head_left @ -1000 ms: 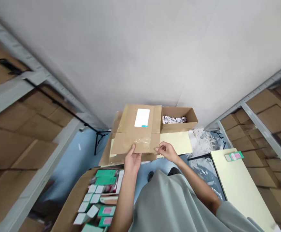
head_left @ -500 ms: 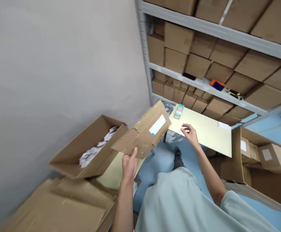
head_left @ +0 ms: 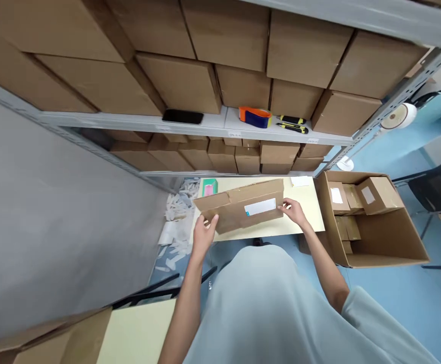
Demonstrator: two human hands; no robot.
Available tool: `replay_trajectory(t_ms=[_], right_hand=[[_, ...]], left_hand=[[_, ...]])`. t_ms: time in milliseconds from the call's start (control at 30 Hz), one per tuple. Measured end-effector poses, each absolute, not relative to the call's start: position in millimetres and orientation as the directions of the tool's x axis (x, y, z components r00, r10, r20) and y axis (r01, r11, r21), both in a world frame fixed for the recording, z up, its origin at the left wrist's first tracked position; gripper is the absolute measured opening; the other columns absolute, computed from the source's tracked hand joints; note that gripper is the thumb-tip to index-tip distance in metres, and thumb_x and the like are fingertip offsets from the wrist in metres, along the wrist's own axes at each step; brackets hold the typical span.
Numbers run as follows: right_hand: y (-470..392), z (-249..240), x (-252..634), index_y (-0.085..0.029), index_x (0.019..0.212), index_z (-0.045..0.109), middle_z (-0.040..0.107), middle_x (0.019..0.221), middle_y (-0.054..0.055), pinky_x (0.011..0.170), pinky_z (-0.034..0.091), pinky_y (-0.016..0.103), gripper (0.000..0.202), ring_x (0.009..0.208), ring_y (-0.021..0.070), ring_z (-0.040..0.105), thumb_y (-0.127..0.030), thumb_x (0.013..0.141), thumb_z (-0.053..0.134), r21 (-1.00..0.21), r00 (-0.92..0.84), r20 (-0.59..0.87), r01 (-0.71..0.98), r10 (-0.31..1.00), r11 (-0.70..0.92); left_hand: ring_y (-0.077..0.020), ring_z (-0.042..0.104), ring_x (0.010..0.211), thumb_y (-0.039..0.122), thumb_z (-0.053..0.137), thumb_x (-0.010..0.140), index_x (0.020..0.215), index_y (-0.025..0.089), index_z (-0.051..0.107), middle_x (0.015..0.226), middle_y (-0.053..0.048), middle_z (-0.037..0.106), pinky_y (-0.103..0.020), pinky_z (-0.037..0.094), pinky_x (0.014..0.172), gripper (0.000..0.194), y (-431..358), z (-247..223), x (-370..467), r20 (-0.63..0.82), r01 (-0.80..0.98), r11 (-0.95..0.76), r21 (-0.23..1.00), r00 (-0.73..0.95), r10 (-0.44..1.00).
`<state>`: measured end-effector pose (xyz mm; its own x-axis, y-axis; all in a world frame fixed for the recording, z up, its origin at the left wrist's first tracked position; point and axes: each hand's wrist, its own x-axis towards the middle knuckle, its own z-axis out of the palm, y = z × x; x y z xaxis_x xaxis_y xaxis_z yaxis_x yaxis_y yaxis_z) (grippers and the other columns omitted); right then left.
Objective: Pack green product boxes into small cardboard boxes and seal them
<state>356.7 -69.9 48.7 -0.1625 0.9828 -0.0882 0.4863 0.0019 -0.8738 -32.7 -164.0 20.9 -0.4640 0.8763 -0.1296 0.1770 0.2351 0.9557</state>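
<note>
A flattened cardboard box with a white label hangs tilted over the cream table. My left hand grips its lower left part, thumb on the near face and fingers partly hidden behind. At the right edge, my right hand pinches the cardboard between thumb and fingers. Behind the cardboard's left end, a green and pink box lies on the table. A piece of white paper rests near the table's back right corner.
A large open carton holding smaller boxes stands right of the table. The metal shelf ahead bears stacked boxes, a black phone, an orange and blue tape roll and yellow-black cutters. Paper scraps litter the floor at left.
My view has turned right toward the shelf. The flattened box has come over the table in my left hand, and my right hand has closed on its right edge.
</note>
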Motion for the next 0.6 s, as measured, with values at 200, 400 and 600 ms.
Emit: replay_trajectory(t_ms=[200,400,600], right_hand=[[-66,7,374,-0.022,0.1,0.077,0.086,0.104,0.011,0.093,0.063,0.037,0.012,0.1,0.0291,0.083,-0.03,0.096,0.069,-0.697,0.07,-0.243,0.681,0.967,-0.225],[-80,-8,371,-0.018,0.121,0.076,0.084,0.12,0.014,0.1,0.064,0.038,0.023,0.112,0.0295,0.083,-0.033,0.105,0.069,-0.609,0.107,-0.327,0.736,0.939,-0.296],[-93,-11,358,-0.017,0.123,0.073,0.078,0.128,0.015,0.092,0.064,0.034,0.026,0.108,0.0255,0.081,-0.036,0.105,0.076,-0.576,-0.004,-0.399,0.779,0.917,-0.248]], left_hand=[[-0.0312,0.077,0.13,0.038,0.075,0.095,0.124,0.019,0.067,0.137,-0.019,0.076,-0.052,0.065,0.115,0.035,-91,-8,7,-0.158,0.226,0.254,0.94,-0.373,0.914],[-0.0312,0.068,0.148,0.025,0.066,0.099,0.154,0.02,0.061,0.148,-0.018,0.075,-0.054,0.055,0.128,0.056,-74,-17,21,-0.226,0.226,0.278,0.934,-0.229,0.947],[-0.0289,0.062,0.157,0.03,0.053,0.104,0.168,0.026,0.058,0.162,-0.013,0.07,-0.051,0.05,0.133,0.065,-80,-15,24,-0.222,0.342,0.243,0.908,-0.1,0.97]])
